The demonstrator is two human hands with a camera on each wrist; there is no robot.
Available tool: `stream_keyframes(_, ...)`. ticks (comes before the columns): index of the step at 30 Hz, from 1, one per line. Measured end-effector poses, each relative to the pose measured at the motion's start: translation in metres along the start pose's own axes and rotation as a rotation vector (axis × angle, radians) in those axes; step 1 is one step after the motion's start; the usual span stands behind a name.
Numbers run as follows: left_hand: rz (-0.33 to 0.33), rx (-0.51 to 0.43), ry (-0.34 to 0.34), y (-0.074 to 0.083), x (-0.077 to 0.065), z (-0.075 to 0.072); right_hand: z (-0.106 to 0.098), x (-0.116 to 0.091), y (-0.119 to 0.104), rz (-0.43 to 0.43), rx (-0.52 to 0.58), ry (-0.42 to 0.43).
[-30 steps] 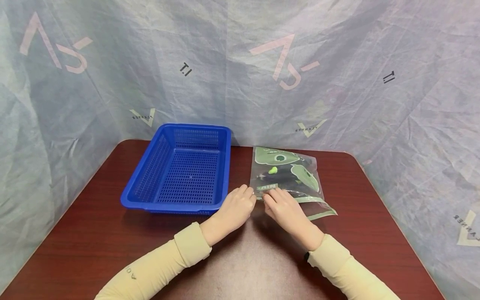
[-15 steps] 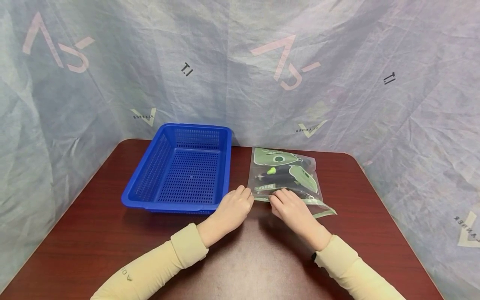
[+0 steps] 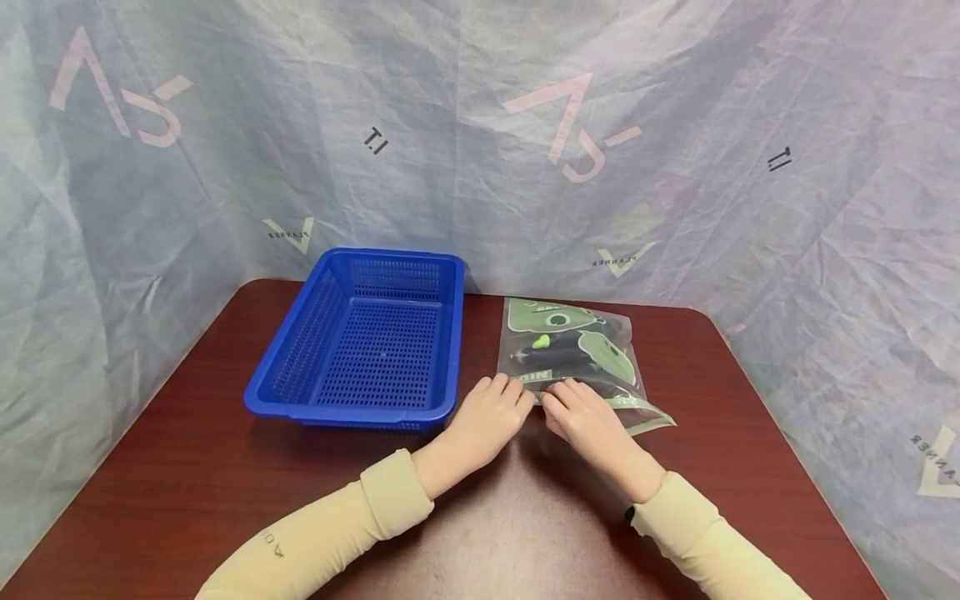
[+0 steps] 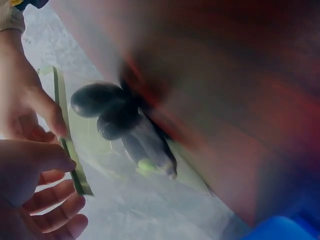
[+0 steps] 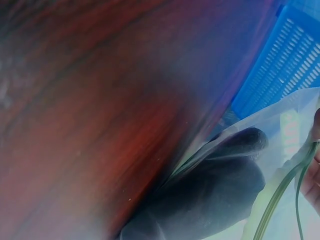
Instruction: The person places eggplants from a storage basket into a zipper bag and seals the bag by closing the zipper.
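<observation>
A clear zip bag with green cartoon prints lies flat on the table, dark eggplants inside it. In the left wrist view, eggplants show through the film. My left hand pinches the green zip edge between thumb and fingers. Close beside it, my right hand grips the same edge farther right, with its fingertips mostly hidden in the head view. Along the right, the bag's lower corner spreads past my right hand. Fingers show at the right wrist view's edge by the green strip.
A blue perforated basket stands left of the bag, close to my left forearm, with nothing in it. The reddish-brown table meets grey printed cloth walls at the back and sides.
My left hand first shifts slightly left, then right along the zip edge, closer to my right hand. My right hand has slid a little rightward along the bag's edge.
</observation>
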State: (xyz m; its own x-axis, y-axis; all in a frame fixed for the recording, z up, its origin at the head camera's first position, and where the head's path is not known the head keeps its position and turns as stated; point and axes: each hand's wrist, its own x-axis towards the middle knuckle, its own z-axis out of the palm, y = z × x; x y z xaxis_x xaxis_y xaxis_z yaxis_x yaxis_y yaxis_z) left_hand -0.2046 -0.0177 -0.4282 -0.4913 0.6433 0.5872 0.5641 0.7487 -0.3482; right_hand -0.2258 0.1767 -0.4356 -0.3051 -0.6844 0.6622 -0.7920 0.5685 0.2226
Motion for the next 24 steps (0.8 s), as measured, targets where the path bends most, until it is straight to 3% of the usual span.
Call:
stream_keyframes(9,0.033,0.056,0.011,0.0092,0.0057,0.0031,-0.0010,-0.0023,0.0012,0.011,0.010,-0.005)
stream_keyframes(18,0.041,0.031,-0.001,0.0070,0.0047,0.0036,0.0000,-0.0048,0.0025,0.009,-0.001,-0.058)
stream_keyframes(24,0.037,0.013,-0.002,0.0051,0.0011,0.0046,-0.0013,-0.0072,0.0043,0.005,0.004,-0.049)
